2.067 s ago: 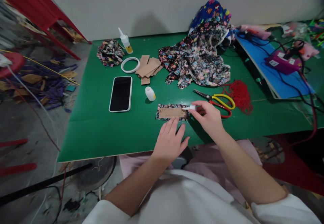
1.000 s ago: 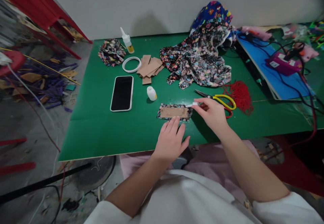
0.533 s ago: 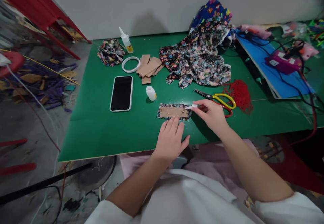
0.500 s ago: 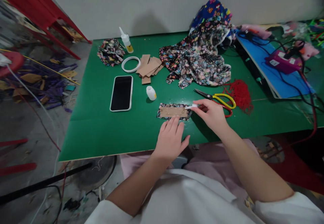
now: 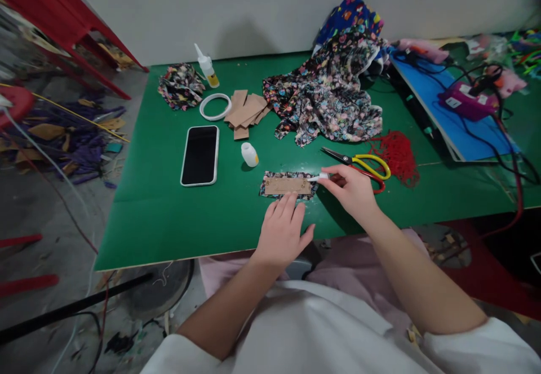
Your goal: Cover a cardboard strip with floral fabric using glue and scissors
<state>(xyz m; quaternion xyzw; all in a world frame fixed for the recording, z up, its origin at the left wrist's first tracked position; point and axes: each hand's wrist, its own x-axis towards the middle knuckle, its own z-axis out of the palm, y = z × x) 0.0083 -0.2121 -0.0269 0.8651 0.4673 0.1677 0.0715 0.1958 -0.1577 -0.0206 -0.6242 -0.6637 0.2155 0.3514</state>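
A brown cardboard strip [image 5: 286, 186] lies on a floral fabric piece [image 5: 267, 192] on the green table [image 5: 169, 216]. The fingertips of my left hand [image 5: 282, 227] rest on the lower edge of the strip, the hand flat with its thumb apart. My right hand [image 5: 349, 191] pinches a small white nozzle cap [image 5: 323, 176], whose tip is at the strip's right end. Just above the strip stands a small white bottle [image 5: 249, 155], open at the top. Scissors with yellow and red handles [image 5: 359, 163] lie beyond my right hand.
A phone [image 5: 200, 155], a white ring [image 5: 215, 107], cardboard strips [image 5: 247, 110], a capped glue bottle [image 5: 208, 70] and crumpled floral fabric [image 5: 333, 92] lie further back. Red threads [image 5: 396, 157] and a purple device [image 5: 467, 102] with cables are at the right.
The view has shifted slightly, so the table items appear a little further left. Both hands keep nearly the same places at the strip.
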